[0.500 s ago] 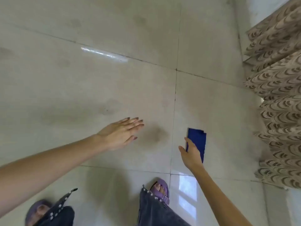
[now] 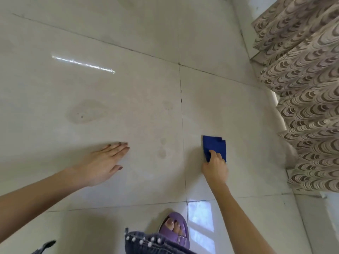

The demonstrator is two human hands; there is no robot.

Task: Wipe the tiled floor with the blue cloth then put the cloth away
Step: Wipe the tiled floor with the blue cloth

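Observation:
A folded blue cloth (image 2: 215,147) lies flat on the pale tiled floor (image 2: 128,88), right of a grout line. My right hand (image 2: 215,166) sits on the cloth's near edge, with its fingers curled onto the fabric and covering its lower part. My left hand (image 2: 104,162) is stretched out flat, fingers straight, low over or on the tile to the left; I cannot tell whether it touches. Faint damp stains mark the tile between and beyond the hands.
A patterned brown curtain (image 2: 302,88) hangs along the right side, reaching down to the floor. My foot in a purple sandal (image 2: 176,230) and a studded denim hem (image 2: 146,242) are at the bottom centre. A window's reflection (image 2: 200,217) shines on the near tile.
My right hand has moved onto the cloth and its fingers have curled over the near edge. The left hand stays outstretched. The view has dropped closer to the floor.

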